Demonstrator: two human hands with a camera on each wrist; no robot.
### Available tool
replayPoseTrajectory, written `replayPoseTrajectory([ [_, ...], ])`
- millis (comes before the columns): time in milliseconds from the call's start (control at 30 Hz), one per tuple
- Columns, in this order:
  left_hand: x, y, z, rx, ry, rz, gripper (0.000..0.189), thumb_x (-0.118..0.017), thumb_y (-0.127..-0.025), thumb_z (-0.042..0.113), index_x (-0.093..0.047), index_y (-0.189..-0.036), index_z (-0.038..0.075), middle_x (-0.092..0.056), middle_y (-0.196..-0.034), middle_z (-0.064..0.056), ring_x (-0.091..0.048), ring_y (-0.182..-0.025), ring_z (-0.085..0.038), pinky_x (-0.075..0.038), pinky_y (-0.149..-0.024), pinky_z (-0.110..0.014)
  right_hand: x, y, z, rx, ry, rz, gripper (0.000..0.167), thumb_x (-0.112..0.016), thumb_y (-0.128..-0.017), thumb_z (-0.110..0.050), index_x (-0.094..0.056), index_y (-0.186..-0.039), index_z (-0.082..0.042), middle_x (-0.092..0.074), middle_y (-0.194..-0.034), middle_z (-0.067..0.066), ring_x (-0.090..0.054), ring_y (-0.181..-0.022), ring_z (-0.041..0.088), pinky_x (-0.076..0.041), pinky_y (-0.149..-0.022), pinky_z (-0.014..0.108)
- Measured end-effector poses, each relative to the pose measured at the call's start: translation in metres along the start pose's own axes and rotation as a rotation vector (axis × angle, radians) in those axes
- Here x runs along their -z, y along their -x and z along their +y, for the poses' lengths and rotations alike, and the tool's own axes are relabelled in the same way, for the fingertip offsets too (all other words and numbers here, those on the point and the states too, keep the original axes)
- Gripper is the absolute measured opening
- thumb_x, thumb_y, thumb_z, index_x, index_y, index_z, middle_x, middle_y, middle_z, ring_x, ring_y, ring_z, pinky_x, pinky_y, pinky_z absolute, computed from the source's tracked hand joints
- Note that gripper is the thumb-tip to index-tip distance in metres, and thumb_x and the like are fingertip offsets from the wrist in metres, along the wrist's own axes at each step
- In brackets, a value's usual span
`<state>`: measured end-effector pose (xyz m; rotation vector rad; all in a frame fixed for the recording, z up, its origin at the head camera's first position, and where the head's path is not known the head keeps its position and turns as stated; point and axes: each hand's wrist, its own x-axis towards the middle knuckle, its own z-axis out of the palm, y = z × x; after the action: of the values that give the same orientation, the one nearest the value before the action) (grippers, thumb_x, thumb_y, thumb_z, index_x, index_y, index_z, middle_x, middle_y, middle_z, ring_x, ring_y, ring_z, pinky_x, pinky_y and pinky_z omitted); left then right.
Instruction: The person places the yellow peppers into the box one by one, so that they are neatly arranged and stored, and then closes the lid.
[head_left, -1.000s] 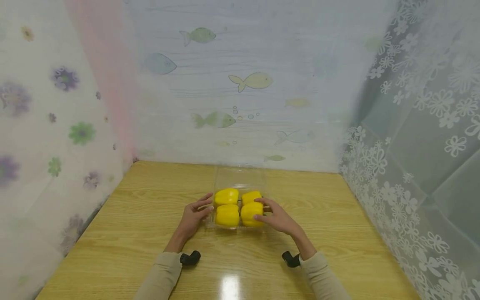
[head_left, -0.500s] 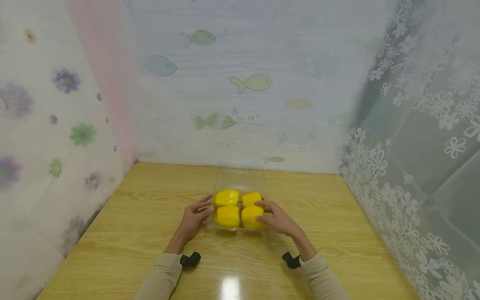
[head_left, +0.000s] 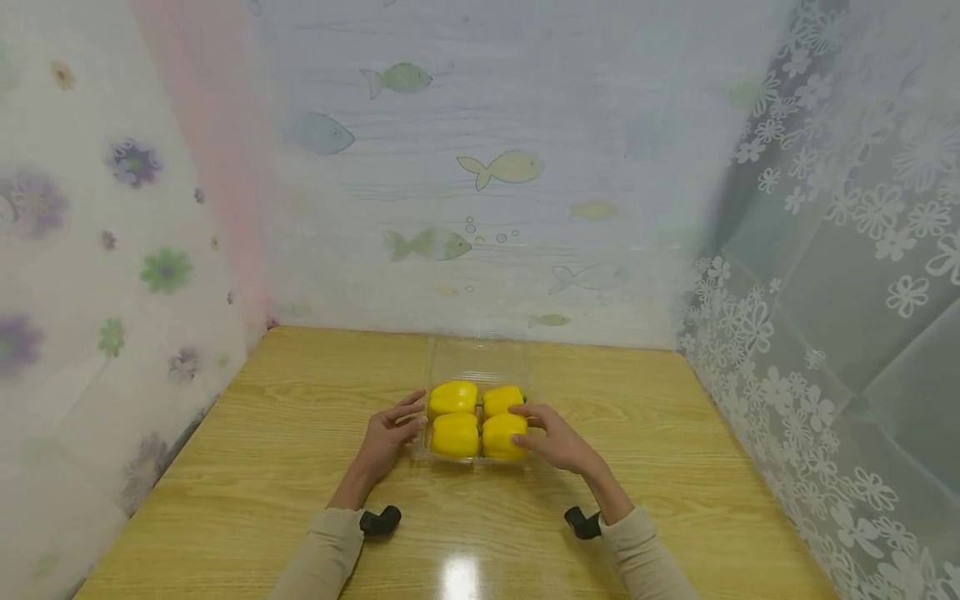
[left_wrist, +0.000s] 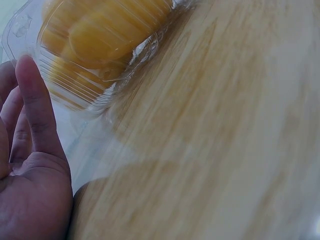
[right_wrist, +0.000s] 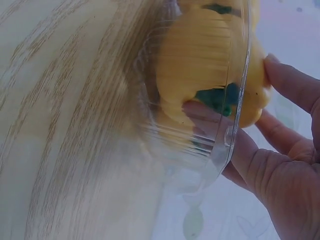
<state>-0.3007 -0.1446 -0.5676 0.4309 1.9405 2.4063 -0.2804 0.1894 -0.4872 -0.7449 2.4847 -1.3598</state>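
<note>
Several yellow bell peppers lie in a clear plastic clamshell box [head_left: 480, 461], its lid [head_left: 480, 357] tipped back behind it. My left hand [head_left: 386, 436] stands at the box's left side. Its straight fingers are spread, and in the left wrist view one fingertip [left_wrist: 27, 62] touches the rim. At the right, my right hand [head_left: 558, 437] holds the front right bell pepper [head_left: 502, 437] between thumb and fingers. One of these fingers [right_wrist: 202, 117] shows through the clear wall beside the pepper's green stem [right_wrist: 215, 97]. The pepper's underside is hidden.
The box stands on a wood-grain table [head_left: 637, 500]. Behind it hangs a pale curtain with fish [head_left: 510, 167], and flowered sheets [head_left: 165, 271] close in the sides. Black angled pieces [head_left: 381, 521] sit at both wrists.
The view has shifted slightly, so everything sits a little lower in the frame. Both hands and the bell peppers keep nearly the same places.
</note>
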Motion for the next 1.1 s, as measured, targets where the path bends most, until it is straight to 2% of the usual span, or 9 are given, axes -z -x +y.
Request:
replayPoseTrajectory([
  [533, 0.0004, 0.0002, -0.0016, 0.003, -0.01, 0.004, 0.043, -0.069, -0.096, 0.005, -0.058, -0.133, -0.015, -0.04, -0.16, -0.017, -0.069, -0.093, -0.004, -0.055, -0.066, -0.02, -0.0018, -0.0001, -0.0038, -0.003, 0.032, -0.003, 0.05, -0.067, -0.099, -0.014, -0.052, -0.143, 0.005, -0.047, -0.148, 0.026, -0.045, -0.134, 0.05, -0.04, -0.108, 0.062],
  [800, 0.0001, 0.0001, -0.0024, -0.002, -0.013, -0.007, 0.043, -0.069, -0.097, 0.006, -0.058, -0.133, -0.015, -0.04, -0.16, -0.017, -0.069, -0.094, -0.005, -0.055, -0.066, -0.019, -0.0057, 0.001, -0.0038, -0.038, 0.043, 0.032, 0.048, -0.07, -0.098, -0.014, -0.056, -0.142, -0.002, -0.047, -0.147, 0.022, -0.045, -0.135, 0.048, -0.042, -0.108, 0.059],
  [1100, 0.0006, 0.0003, -0.0013, -0.001, -0.008, 0.005, 0.043, -0.069, -0.096, 0.005, -0.058, -0.132, -0.015, -0.041, -0.159, -0.017, -0.069, -0.095, -0.005, -0.055, -0.066, -0.019, -0.0077, 0.0015, -0.0078, -0.026, 0.075, 0.044, 0.049, -0.069, -0.099, -0.014, -0.054, -0.143, 0.0, -0.047, -0.142, 0.025, -0.047, -0.132, 0.05, -0.045, -0.105, 0.06],
])
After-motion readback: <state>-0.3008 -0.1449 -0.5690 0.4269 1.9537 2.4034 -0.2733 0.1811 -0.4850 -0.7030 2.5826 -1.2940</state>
